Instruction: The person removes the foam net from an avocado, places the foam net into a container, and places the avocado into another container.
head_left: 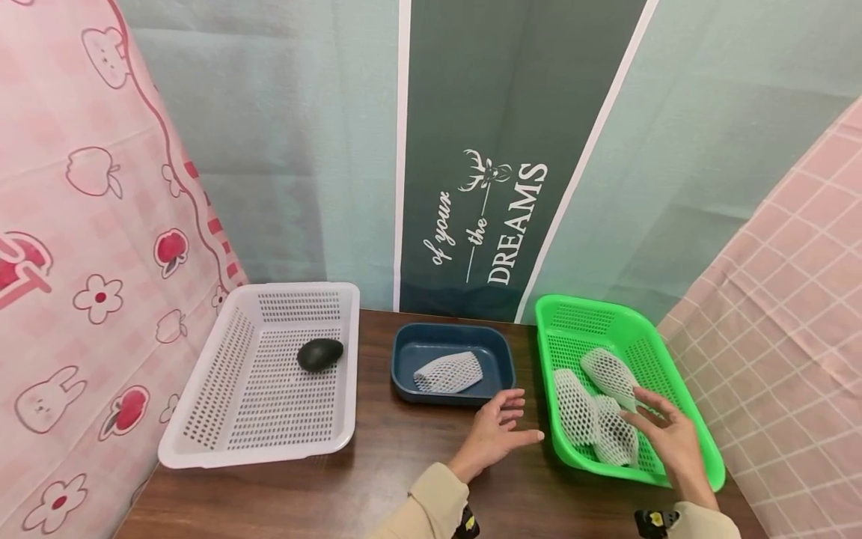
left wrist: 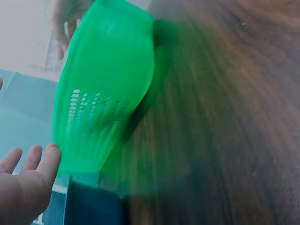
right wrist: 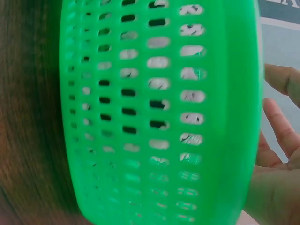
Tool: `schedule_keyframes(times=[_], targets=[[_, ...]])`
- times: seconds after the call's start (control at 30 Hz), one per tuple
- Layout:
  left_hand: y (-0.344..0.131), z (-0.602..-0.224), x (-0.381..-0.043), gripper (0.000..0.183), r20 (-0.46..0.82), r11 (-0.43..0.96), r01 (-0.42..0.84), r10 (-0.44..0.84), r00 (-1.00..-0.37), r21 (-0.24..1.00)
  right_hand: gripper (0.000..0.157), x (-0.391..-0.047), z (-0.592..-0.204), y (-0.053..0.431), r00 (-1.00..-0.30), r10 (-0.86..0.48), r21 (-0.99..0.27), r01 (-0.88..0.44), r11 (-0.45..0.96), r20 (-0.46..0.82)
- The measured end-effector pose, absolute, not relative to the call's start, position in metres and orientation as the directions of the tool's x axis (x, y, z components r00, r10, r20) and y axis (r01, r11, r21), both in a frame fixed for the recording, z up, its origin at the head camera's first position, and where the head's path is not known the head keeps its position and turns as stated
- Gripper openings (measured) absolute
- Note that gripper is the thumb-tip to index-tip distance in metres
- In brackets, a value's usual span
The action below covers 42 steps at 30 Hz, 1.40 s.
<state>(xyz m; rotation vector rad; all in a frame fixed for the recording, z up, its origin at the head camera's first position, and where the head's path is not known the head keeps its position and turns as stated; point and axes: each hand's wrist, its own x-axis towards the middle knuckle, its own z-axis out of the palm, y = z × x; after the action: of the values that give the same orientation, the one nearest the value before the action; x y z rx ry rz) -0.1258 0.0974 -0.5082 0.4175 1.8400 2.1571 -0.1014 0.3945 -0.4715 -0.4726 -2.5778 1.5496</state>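
Observation:
My left hand point(head_left: 520, 416) hovers open above the brown table point(head_left: 377, 464), between the dark blue tray point(head_left: 411, 352) and the green basket point(head_left: 673, 374); its fingers point(left wrist: 33, 164) show in the left wrist view beside the basket's wall point(left wrist: 108, 93). A white foam net point(head_left: 447, 373) lies in the blue tray. My right hand point(head_left: 649, 413) is open with spread fingers above the green basket, just over three white foam nets point(head_left: 595, 412); it holds nothing. In the right wrist view its fingers point(right wrist: 281, 126) appear past the basket's perforated wall point(right wrist: 159, 112).
A white perforated basket point(head_left: 202, 404) stands at the left with a dark avocado point(head_left: 319, 354) in it. Curtains hang close behind and on both sides of the table. Bare wood point(left wrist: 225, 117) lies in front of the containers.

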Motion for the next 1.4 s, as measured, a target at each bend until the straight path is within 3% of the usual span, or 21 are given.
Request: schedule_keyframes(times=[0.33, 0.73, 0.93, 1.4], targets=[[0.111, -0.516, -0.119, 0.060, 0.024, -0.150, -0.038, 0.395, -0.918, 0.988, 0.078, -0.103, -0.477, 0.406, -0.968, 0.150, -0.847, 0.247, 0.470, -0.200], [0.124, -0.524, -0.116, 0.088, 0.008, -0.154, -0.061, 0.412, -0.911, 0.986, 0.083, -0.106, -0.481, 0.407, -0.960, 0.136, -0.845, 0.278, 0.456, -0.243], [0.133, -0.525, -0.110, 0.095, -0.020, -0.064, -0.051, 0.408, -0.913, 0.997, 0.087, -0.109, -0.486, 0.411, -0.953, 0.137, -0.824, 0.301, 0.480, -0.269], [0.147, -0.534, -0.111, 0.107, 0.059, -0.117, 0.009, 0.438, -0.897, 0.993, 0.088, -0.115, -0.490, 0.421, -0.934, 0.069, -0.816, 0.340, 0.467, -0.350]])
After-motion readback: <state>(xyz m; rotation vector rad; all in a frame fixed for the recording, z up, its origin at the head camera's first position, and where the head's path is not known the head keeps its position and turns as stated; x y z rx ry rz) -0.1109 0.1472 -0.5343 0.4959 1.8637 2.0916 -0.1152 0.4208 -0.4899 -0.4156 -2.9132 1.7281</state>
